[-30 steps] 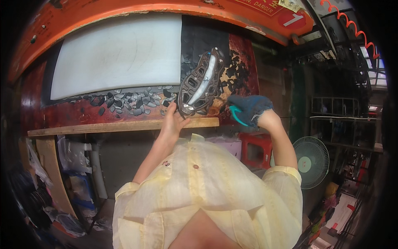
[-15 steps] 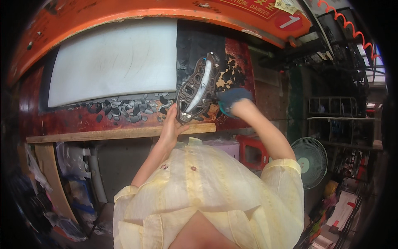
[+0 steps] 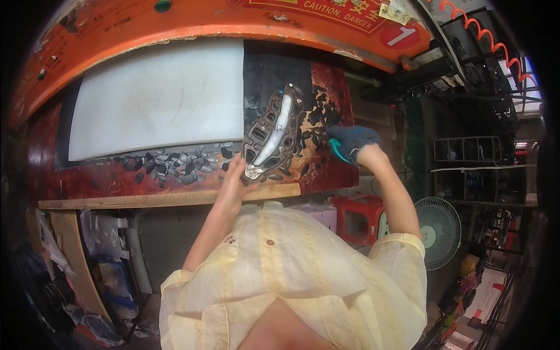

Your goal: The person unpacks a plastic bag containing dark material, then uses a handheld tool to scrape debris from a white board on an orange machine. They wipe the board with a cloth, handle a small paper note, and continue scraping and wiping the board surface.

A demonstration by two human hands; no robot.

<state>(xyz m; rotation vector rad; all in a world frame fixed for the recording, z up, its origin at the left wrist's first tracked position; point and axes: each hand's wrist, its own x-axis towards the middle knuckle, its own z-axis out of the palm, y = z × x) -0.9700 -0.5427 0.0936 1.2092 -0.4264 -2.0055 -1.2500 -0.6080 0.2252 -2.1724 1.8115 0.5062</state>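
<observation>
A dark metal cutting die (image 3: 269, 133), shaped like a shoe sole with open cells and a white strip along its middle, stands tilted over the table's front part. The bare fingers of my left hand (image 3: 234, 179) are closed on its near left end. To the right of the die, my right hand (image 3: 354, 143) wears a dark blue glove with teal on its thumb side. Its fingers point left over the black scraps (image 3: 318, 111), apart from the die; nothing shows in them, though the fingertips are partly hard to make out.
A thick white cutting board (image 3: 157, 105) covers the left of the red table. Grey and black offcuts (image 3: 175, 165) lie along its front edge, before a wooden strip (image 3: 169, 194). An orange machine beam (image 3: 192, 23) spans the back. A red stool (image 3: 357, 219) and a fan (image 3: 437, 233) stand right.
My gloved right hand has drawn away from the die to the right. The die, still in my left hand, sits slightly lower and further left in the picture; the whole view has shifted a little.
</observation>
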